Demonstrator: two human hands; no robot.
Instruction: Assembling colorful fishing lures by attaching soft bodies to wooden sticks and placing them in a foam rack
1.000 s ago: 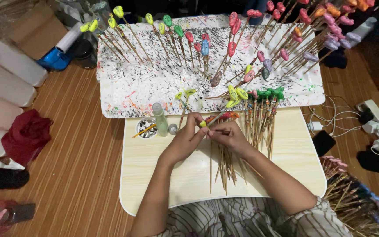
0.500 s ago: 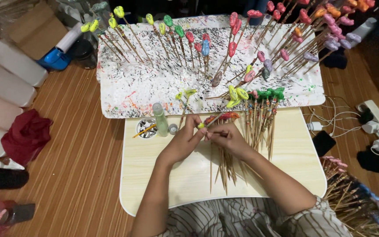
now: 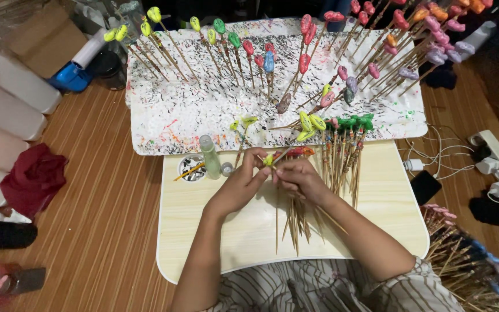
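Both hands meet on one skewer: left hand (image 3: 239,186) and right hand (image 3: 299,178) pinch shut around its yellow-green tip (image 3: 268,159), apparently. Beyond the grip, painted skewers fill the foam board (image 3: 168,115); bare sticks (image 3: 293,219) remain beneath on the tabletop (image 3: 203,242).

A thin bamboo stick (image 3: 277,214) runs nearly straight down the pale wooden lap table (image 3: 203,242), its lower end near the table's front edge and its upper end between the fingertips of both hands. At that upper end sits a small yellow-green painted piece (image 3: 268,159), close to the table's back edge. The left hand (image 3: 239,186) pinches the piece from the left, fingers curled, thumb uppermost. The right hand (image 3: 299,179) closes on it from the right, knuckles up. Both hands rest over the table's middle.
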